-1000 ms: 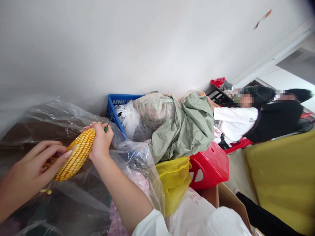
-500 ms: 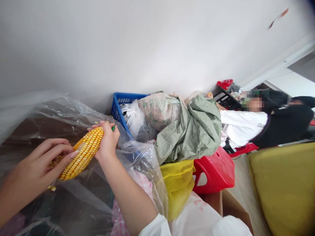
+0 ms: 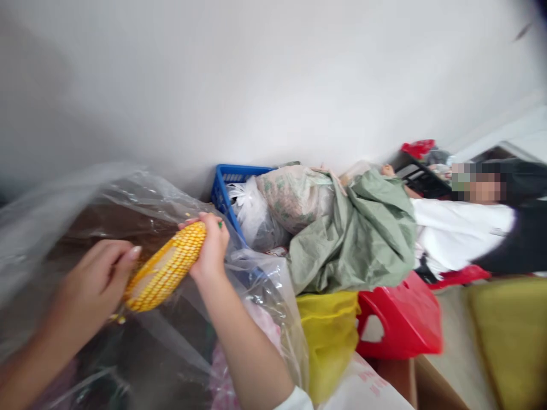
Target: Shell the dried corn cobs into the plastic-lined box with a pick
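Note:
A yellow ear of corn (image 3: 167, 267) is tilted over a clear plastic bag, with a bare pale strip along its side where kernels are gone. My right hand (image 3: 211, 245) is wrapped round its upper end; a small green bit shows by the fingers. Just off the lower end is my left hand (image 3: 96, 285), its fingers curled and the thumb against them. What lies inside that hand is hidden. A few loose kernels (image 3: 120, 320) show below it. Under both hands spreads the clear plastic bag (image 3: 171, 336), its dark inside hard to make out.
A blue basket (image 3: 220, 191) with stuffed bags stands against the white wall. Beside it lie a green-grey cloth (image 3: 354, 245), a yellow bag (image 3: 329, 336), a red stool (image 3: 401, 322) and a cardboard box (image 3: 436, 387). Another person in a white top (image 3: 461, 228) is at the right.
My left hand has drawn back off the corn and its fingers have closed up. More of the bare strip shows. The whole view has shifted, so things appear further right.

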### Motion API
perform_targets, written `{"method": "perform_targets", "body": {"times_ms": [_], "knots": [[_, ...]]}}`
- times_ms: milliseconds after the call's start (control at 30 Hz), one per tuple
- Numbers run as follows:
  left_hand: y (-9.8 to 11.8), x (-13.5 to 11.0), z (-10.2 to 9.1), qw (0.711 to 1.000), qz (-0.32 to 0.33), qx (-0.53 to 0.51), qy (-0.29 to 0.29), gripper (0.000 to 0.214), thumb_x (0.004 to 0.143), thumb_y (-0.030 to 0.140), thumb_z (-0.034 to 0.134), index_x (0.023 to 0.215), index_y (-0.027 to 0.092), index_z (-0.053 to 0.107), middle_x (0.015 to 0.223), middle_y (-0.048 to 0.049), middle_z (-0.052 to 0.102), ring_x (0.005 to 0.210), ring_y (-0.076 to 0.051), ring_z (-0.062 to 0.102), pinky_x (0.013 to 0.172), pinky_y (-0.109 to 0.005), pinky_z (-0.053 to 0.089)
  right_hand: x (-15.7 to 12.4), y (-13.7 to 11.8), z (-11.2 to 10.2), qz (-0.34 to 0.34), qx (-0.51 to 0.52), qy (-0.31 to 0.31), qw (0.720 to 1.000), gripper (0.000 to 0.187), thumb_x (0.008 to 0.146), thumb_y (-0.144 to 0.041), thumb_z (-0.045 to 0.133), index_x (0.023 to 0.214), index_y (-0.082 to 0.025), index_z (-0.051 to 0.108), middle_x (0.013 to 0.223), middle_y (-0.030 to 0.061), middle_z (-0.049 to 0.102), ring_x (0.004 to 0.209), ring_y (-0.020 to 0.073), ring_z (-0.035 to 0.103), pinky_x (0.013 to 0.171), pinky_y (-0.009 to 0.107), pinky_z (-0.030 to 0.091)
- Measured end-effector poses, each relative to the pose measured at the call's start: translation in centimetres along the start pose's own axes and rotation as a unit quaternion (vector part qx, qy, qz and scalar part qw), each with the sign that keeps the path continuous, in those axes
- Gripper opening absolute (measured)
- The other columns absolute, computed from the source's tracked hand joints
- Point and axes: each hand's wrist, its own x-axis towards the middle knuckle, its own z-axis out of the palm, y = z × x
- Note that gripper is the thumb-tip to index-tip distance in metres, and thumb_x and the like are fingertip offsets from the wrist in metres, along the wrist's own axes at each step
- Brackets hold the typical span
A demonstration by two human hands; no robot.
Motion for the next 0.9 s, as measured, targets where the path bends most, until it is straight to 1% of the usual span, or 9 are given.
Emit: {"method": "perform_targets", "body": {"times_ms": [67, 167, 333, 433, 500, 600, 667, 767, 900], "knots": [[0.7, 0.0, -0.3, 0.999, -0.023, -0.045, -0.011, 0.025, 0.084, 0.041, 0.035, 0.079, 0.020, 0.048, 0.080, -0.0018, 0.053, 0.077, -0.017, 0.051, 0.072, -0.028, 0.041, -0.3, -0.3, 0.0, 0.008, -0.002, 0.009, 1.000, 0.015, 0.061, -0.022, 0.055, 0.068, -0.019, 0.042, 0.048, -0.0051, 0.055, 0.046, 0.0123, 0.057, 0.050, 0.025, 0.048], [1.4, -0.1, -0.4, 0.989, -0.068, -0.128, -0.028, 0.028, 0.083, 0.043, 0.039, 0.086, 0.019, 0.053, 0.084, -0.0024, 0.058, 0.079, -0.017, 0.054, 0.072, -0.027, 0.042, -0.4, -0.3, -0.2, 0.044, 0.018, 0.022, 0.999, 0.016, 0.061, -0.024, 0.057, 0.065, -0.019, 0.042, 0.049, -0.0050, 0.055, 0.047, 0.0113, 0.057, 0.050, 0.024, 0.048], [2.2, -0.4, -1.0, 0.933, -0.159, -0.282, -0.156, 0.041, 0.083, 0.049, 0.036, 0.097, 0.018, 0.059, 0.091, -0.0030, 0.064, 0.088, -0.018, 0.057, 0.076, -0.027, 0.044, -0.5, -0.2, -0.6, 0.053, 0.014, 0.011, 0.998, 0.015, 0.062, -0.025, 0.059, 0.066, -0.018, 0.046, 0.051, -0.0052, 0.056, 0.050, 0.0112, 0.057, 0.050, 0.023, 0.047], [3.1, -0.6, -1.8, 0.905, -0.166, -0.330, -0.210, 0.044, 0.081, 0.049, 0.042, 0.109, 0.018, 0.057, 0.107, -0.0042, 0.063, 0.099, -0.020, 0.056, 0.083, -0.027, 0.044, -0.6, -0.3, -0.6, 0.049, 0.014, 0.012, 0.999, 0.015, 0.062, -0.026, 0.059, 0.066, -0.018, 0.046, 0.052, -0.0053, 0.056, 0.050, 0.0111, 0.058, 0.050, 0.023, 0.047], [3.4, -0.6, -2.1, 0.899, -0.151, -0.342, -0.228, 0.047, 0.078, 0.048, 0.049, 0.114, 0.018, 0.055, 0.115, -0.0051, 0.060, 0.105, -0.020, 0.054, 0.086, -0.026, 0.043, -0.6, -0.3, -0.6, 0.051, 0.014, 0.012, 0.999, 0.014, 0.062, -0.026, 0.058, 0.066, -0.018, 0.047, 0.052, -0.0053, 0.056, 0.051, 0.0114, 0.058, 0.050, 0.022, 0.047], [3.4, -0.6, -2.2, 0.905, -0.132, -0.335, -0.228, 0.049, 0.077, 0.045, 0.052, 0.116, 0.017, 0.054, 0.119, -0.0061, 0.058, 0.107, -0.021, 0.054, 0.088, -0.026, 0.042, -0.6, -0.3, -0.5, 0.056, 0.009, 0.013, 0.998, 0.015, 0.063, -0.026, 0.058, 0.066, -0.018, 0.047, 0.052, -0.0052, 0.056, 0.051, 0.0115, 0.058, 0.050, 0.023, 0.047], [3.2, -0.7, -2.2, 0.921, -0.119, -0.304, -0.210, 0.046, 0.078, 0.044, 0.050, 0.115, 0.017, 0.056, 0.117, -0.0055, 0.060, 0.104, -0.021, 0.056, 0.086, -0.026, 0.043, -0.6, -0.2, -0.5, 0.060, 0.002, 0.014, 0.998, 0.015, 0.062, -0.026, 0.058, 0.065, -0.018, 0.046, 0.052, -0.0048, 0.056, 0.051, 0.0114, 0.058, 0.049, 0.022, 0.047], [3.1, -0.9, -2.2, 0.951, -0.078, -0.228, -0.194, 0.039, 0.081, 0.042, 0.046, 0.110, 0.020, 0.059, 0.107, -0.0034, 0.064, 0.095, -0.020, 0.059, 0.079, -0.024, 0.043, -0.7, -0.1, -0.5, 0.056, -0.008, 0.006, 0.998, 0.017, 0.061, -0.026, 0.060, 0.064, -0.018, 0.046, 0.051, -0.0043, 0.056, 0.051, 0.0117, 0.058, 0.050, 0.023, 0.048], [3.1, -0.9, -2.5, 0.961, -0.032, -0.164, -0.221, 0.033, 0.084, 0.040, 0.038, 0.100, 0.020, 0.060, 0.092, -0.0018, 0.066, 0.082, -0.017, 0.060, 0.068, -0.022, 0.042, -0.9, 0.2, -0.5, 0.044, -0.017, -0.013, 0.999, 0.020, 0.059, -0.026, 0.062, 0.063, -0.018, 0.044, 0.051, -0.0041, 0.057, 0.051, 0.0126, 0.059, 0.054, 0.026, 0.050]]}}
